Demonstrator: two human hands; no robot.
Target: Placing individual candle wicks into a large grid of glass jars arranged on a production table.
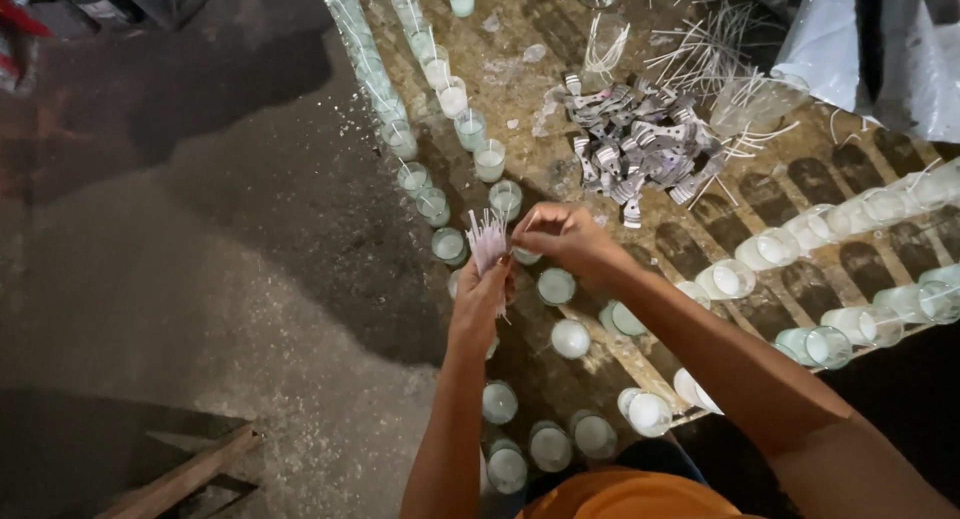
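Left grip: our left hand (480, 299) is clenched around a bundle of white wicks (487, 241), fist low on the stems, tips fanning upward.
Right grip: our right hand (565, 234) has thumb and forefinger pinched together just beside the top of the bundle; we cannot tell whether a single wick sits in the pinch.
Bundle position: held upright between both hands, above the glasses, touching none of them.
Directly below: small glass cups filled with pale wax (556, 285), one just under the right hand, others (570, 338) nearer our body.
Left of the grip: a row of filled cups (432, 205) runs away from us along the edge of the work surface.
Beyond the grip: a heap of flat grey metal clips (635, 149), well apart from the hands; loose white wicks (710, 49) scattered past it.
Right of the grip: two more rows of filled cups (830, 224) stretch off.
Underneath all: slatted wooden surface (720, 219), spotted with wax.
Far left: dark floor (200, 229) with pale spatter.
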